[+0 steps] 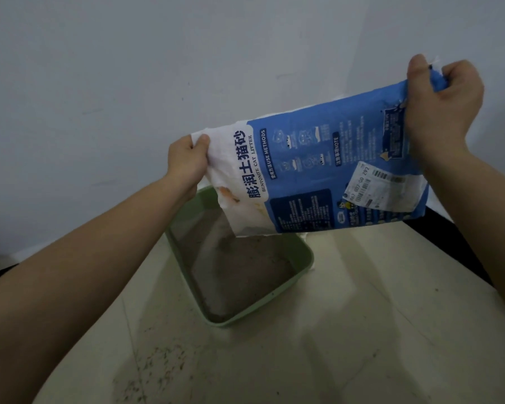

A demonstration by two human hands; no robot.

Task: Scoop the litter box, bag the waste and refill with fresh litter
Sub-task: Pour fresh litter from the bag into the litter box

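A blue and white bag of bentonite cat litter (318, 170) hangs tilted over a green litter box (305, 255) on the floor. The bag's open white end points down to the left, just above the grey litter (239, 275) inside the box. My left hand (188, 163) pinches the upper corner of that open end. My right hand (443, 103) grips the bunched blue bottom end, raised high at the upper right. The far corner of the box is hidden behind the bag.
The box stands on pale floor tiles in the corner of two white walls. Scattered litter grains (149, 371) lie on the tiles in front of the box. A dark strip (452, 246) runs along the wall at the right.
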